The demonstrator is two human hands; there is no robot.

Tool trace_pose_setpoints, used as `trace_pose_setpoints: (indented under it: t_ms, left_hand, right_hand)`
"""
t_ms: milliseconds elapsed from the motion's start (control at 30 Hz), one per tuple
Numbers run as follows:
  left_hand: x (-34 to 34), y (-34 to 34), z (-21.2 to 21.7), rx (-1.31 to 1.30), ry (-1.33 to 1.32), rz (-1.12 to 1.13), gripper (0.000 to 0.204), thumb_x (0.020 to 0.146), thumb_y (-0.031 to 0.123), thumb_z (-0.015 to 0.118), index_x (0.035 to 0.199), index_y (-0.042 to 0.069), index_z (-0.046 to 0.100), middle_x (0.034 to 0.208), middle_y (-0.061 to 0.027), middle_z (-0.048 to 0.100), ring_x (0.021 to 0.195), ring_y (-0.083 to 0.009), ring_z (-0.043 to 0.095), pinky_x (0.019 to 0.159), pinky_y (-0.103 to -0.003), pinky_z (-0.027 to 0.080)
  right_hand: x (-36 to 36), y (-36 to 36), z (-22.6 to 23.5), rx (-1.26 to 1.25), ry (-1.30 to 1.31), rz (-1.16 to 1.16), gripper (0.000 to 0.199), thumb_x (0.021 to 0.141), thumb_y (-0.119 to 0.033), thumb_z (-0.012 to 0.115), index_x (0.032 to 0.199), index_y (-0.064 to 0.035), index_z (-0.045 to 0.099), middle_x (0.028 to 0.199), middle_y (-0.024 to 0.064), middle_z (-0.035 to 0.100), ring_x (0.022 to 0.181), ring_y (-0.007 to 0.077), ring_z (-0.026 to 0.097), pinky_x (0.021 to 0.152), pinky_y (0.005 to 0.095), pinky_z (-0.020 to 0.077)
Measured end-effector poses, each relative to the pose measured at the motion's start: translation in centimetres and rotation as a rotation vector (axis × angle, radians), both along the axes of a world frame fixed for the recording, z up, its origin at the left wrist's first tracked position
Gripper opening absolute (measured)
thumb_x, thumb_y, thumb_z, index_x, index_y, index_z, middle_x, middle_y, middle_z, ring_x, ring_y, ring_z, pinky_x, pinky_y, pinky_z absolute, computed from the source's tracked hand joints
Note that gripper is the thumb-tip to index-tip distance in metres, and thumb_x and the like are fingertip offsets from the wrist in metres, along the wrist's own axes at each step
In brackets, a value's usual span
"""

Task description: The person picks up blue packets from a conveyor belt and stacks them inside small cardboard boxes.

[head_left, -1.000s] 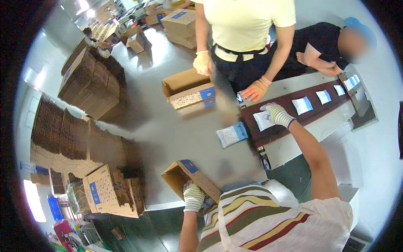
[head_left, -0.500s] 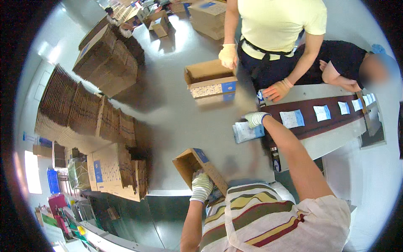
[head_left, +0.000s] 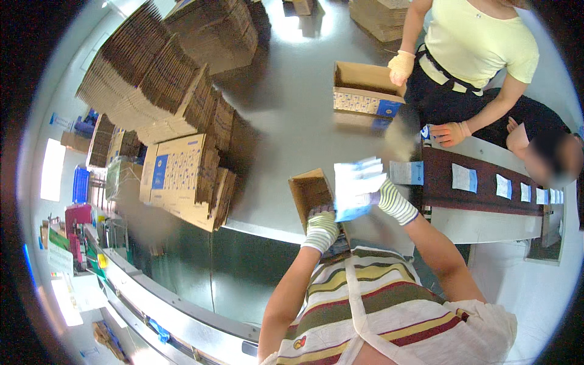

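Observation:
My left hand (head_left: 320,224), in a striped knit glove, grips the near edge of a small open cardboard box (head_left: 308,190) at the front of a steel table (head_left: 286,134). My right hand (head_left: 372,196), gloved the same way, holds a stack of white and blue flat packets (head_left: 355,186) right beside the box's open top. More such packets (head_left: 406,172) lie in a row on a dark conveyor belt (head_left: 486,188) to my right.
A person in a yellow shirt stands across the table, one hand (head_left: 401,67) on another open box (head_left: 366,90). A second person leans by the belt. Tall stacks of flattened cartons (head_left: 170,91) fill the table's left side.
My right hand has drawn back from the belt with a stack of packets and brought it over to the box. The view has swung left and closer.

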State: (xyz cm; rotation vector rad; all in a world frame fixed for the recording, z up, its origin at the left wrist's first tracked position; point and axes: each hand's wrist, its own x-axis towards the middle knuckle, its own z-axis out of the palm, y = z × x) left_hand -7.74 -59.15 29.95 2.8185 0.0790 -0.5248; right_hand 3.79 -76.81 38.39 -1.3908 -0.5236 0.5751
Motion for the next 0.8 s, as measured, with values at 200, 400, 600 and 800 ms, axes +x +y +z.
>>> trace_pose_setpoints:
  t_ms: [200, 400, 600, 800]
  left_hand:
    - [0.8, -0.7, -5.3, 0.040, -0.284, 0.126, 0.041, 0.095, 0.019, 0.028, 0.133, 0.008, 0.039, 0.137, -0.0157, 0.038, 0.126, -0.0268, 0.036, 0.107, -0.037, 0.026]
    - [0.0, -2.0, 0.3, 0.077, 0.031, 0.021, 0.053, 0.089, 0.028, 0.038, 0.136, 0.005, 0.036, 0.141, -0.0200, 0.034, 0.130, -0.0335, 0.033, 0.109, -0.045, 0.020]
    - [-3.4, -2.4, 10.1, -0.056, -0.039, -0.051, 0.041, 0.084, 0.021, 0.050, 0.120, 0.002, 0.049, 0.120, -0.0190, 0.052, 0.114, -0.0334, 0.048, 0.093, -0.042, 0.041]
    - [-11.2, 0.2, 11.4, -0.088, -0.465, 0.279, 0.052, 0.077, 0.030, 0.065, 0.116, 0.000, 0.046, 0.105, -0.0190, 0.052, 0.092, -0.0354, 0.052, 0.076, -0.046, 0.045]
  right_hand:
    - [-1.2, 8.6, 1.3, 0.046, -0.171, 0.188, 0.037, 0.069, -0.018, 0.070, 0.105, -0.0084, 0.063, 0.099, 0.0089, 0.065, 0.098, 0.0245, 0.060, 0.091, 0.0356, 0.0442]
    - [-2.0, 8.9, 0.0, -1.011, -0.906, 0.039, 0.072, 0.054, -0.032, 0.079, 0.116, -0.0052, 0.053, 0.121, 0.0151, 0.050, 0.113, 0.0316, 0.046, 0.099, 0.0380, 0.0389]
    - [-2.0, 4.8, 4.2, -0.607, -0.868, -0.046, 0.105, 0.045, -0.032, 0.087, 0.131, -0.0045, 0.034, 0.130, 0.0209, 0.041, 0.124, 0.0383, 0.036, 0.106, 0.0452, 0.0304]
    - [-6.1, -0.6, 3.0, -0.726, -1.002, 0.162, 0.052, 0.079, -0.039, 0.063, 0.118, -0.0067, 0.052, 0.118, 0.0186, 0.050, 0.112, 0.0326, 0.048, 0.097, 0.0462, 0.0382]
